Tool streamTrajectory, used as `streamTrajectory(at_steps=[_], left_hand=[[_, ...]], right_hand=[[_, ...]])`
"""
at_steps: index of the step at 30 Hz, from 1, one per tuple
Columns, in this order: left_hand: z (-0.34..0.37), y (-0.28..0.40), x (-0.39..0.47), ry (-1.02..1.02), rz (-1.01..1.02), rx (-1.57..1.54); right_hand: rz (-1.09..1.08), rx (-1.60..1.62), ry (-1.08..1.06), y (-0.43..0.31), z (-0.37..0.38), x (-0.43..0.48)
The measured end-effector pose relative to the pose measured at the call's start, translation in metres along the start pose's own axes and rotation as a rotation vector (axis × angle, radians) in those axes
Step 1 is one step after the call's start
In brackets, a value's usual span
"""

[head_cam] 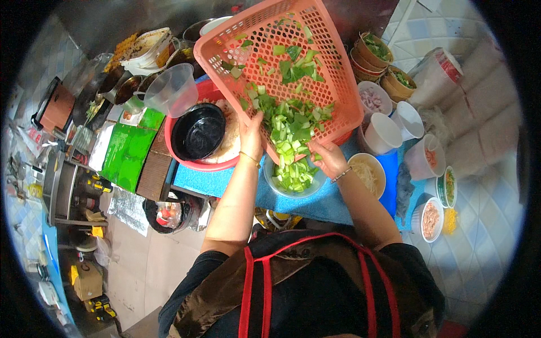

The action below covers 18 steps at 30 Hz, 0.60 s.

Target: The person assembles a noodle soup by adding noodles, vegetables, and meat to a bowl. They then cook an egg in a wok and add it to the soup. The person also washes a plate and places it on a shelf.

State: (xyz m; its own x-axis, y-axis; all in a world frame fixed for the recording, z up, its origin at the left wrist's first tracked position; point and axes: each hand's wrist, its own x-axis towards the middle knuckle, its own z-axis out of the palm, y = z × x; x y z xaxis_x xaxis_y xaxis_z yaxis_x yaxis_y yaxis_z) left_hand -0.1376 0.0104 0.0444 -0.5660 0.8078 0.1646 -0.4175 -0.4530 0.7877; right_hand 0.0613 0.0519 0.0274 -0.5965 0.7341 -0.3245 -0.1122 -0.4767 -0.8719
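An orange perforated plastic basket (338,84) is tilted towards me above the blue-covered table. My left hand (252,135) grips its near left rim, and my right hand (327,156) is at its near right corner. Chopped leafy greens (291,122) lie heaped along the basket's low end and spill over the edge. Below that edge stands a clear round bowl (270,179), with more cut greens (296,175) inside. Scattered leaf pieces cling to the basket's mesh floor. The fingers of both hands are partly hidden by the rim and greens.
Left of the basket, a red tub (169,143) holds rice (230,139) and a black bowl (198,131). A clear plastic container (171,91) stands behind it. To the right are a bowl of pale shreds (365,173), several white tubs (383,133) and stacked small bowls (374,53).
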Motion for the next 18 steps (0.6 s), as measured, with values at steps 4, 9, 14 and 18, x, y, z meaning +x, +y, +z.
streamTrajectory(at_steps=[4, 9, 14, 18], left_hand=[[-0.002, -0.002, -0.007, -0.062, 0.008, -0.016], [0.0, -0.011, -0.012, 0.0, 0.065, 0.035], [-0.001, -0.017, -0.013, 0.102, 0.108, 0.092], [-0.001, -0.016, -0.011, 0.113, 0.146, 0.092]], right_hand=[[0.069, 0.032, -0.043, 0.001, -0.007, -0.001], [0.078, -0.019, -0.016, 0.006, -0.006, 0.002], [0.099, -0.681, 0.016, -0.003, 0.005, -0.008], [-0.211, -1.585, -0.001, -0.037, 0.019, -0.011]])
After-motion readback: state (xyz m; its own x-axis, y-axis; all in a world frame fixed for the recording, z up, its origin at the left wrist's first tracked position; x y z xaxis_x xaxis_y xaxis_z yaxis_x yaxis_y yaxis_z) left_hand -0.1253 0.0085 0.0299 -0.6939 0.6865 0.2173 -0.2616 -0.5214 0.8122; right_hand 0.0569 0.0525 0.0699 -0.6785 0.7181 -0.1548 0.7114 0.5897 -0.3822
